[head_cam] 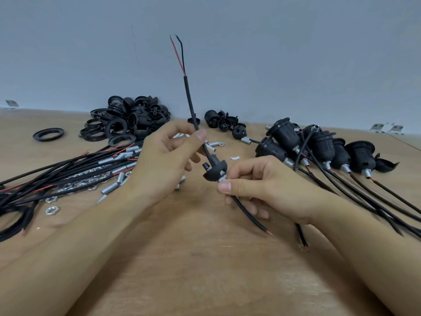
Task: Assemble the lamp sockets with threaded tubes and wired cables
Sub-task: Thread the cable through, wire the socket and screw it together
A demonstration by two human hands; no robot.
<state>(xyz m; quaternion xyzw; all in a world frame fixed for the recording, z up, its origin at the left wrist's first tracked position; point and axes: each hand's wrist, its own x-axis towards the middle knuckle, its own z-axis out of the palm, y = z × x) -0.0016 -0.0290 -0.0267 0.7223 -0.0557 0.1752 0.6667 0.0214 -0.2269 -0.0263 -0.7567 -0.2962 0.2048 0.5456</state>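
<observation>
- Head view: black cable rises above the wooden table, splitting at its top into a red and a black wire.
- Left hand pinches the cable between thumb and curled fingers.
- Cable passes through a black domed socket cap, held in mid-air between the hands.
- Right hand pinches the silver threaded tube under the cap; most of the tube is hidden by the thumb.
- Assembled sockets lie at right; the loose cables at left are cut off by the edge.
</observation>
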